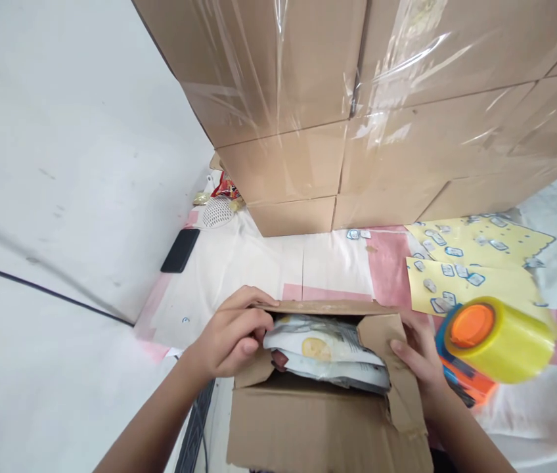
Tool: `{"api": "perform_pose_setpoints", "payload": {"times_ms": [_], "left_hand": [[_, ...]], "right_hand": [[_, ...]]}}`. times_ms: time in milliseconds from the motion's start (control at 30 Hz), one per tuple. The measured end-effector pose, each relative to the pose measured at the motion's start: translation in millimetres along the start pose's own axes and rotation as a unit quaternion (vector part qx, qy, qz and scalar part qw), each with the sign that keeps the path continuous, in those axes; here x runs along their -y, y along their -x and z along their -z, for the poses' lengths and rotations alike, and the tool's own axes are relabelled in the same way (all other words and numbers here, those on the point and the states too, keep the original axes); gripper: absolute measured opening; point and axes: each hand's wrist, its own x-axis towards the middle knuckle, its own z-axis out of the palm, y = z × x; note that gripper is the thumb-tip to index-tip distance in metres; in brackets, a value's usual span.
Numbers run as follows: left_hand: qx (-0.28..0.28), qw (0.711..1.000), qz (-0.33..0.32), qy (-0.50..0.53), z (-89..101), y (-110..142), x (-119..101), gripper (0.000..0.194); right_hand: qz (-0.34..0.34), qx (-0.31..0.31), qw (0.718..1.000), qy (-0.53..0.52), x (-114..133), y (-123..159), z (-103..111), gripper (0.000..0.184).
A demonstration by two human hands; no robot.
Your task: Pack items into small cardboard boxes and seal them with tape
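An opened cardboard box (328, 427) stands close in front of me, one wide flap folded out toward me. Inside lie white plastic packets (328, 351), the top one printed with a yellow picture. My left hand (232, 335) is closed over the box's far left corner, its fingers curled at the rim beside the packets. On the other side my right hand (421, 348) holds the right flap, thumb on top and fingers partly hidden behind the cardboard. Just right of that hand is a tape dispenser (480, 387) with a big yellow tape roll (515, 341), slightly blurred.
Large cartons wrapped in clear film (298, 157) rise at the back. A black phone (180, 251) lies by the white wall (62, 164). Yellow sheets (475, 282) with small labels lie at right on the white and pink cloth (391, 263).
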Motion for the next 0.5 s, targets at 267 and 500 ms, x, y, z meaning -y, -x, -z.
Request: {"api": "perform_pose_setpoints", "payload": {"times_ms": [267,500], "left_hand": [[-0.346,0.925,0.086,0.133,-38.5,4.5,17.9,0.039],[-0.228,0.972,0.05,0.036,-29.9,31.5,28.4,0.061]], "right_hand": [[0.081,0.019,0.996,0.025,21.8,-21.5,2.8,0.095],[0.062,0.035,0.997,0.041,35.8,-22.0,9.7,0.083]]}}
